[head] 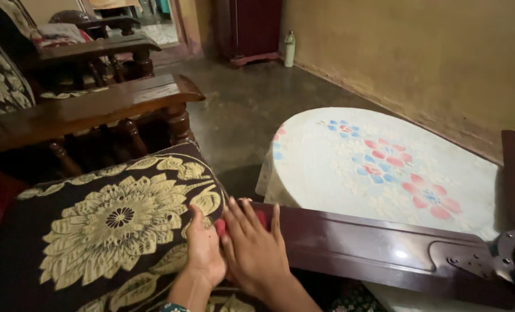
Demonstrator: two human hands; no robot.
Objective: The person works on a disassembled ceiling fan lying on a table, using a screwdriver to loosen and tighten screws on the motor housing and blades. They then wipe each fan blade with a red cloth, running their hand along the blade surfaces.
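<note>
Ochre wall (419, 52), grey concrete floor (251, 110), dark cabinet (248, 26), wooden armchairs (95, 107).

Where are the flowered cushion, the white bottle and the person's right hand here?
Flowered cushion (116, 222): head view, on the big pale flower in its middle.
White bottle (289, 49): head view, on its body, by the far wall.
Right hand (256, 248): head view, on the back of the hand.

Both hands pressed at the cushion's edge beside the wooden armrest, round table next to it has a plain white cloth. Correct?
Not plain. The head view shows the cloth on the round table printed with red and blue flowers. The rest holds: left hand and right hand at the cushion edge by the armrest.
</note>
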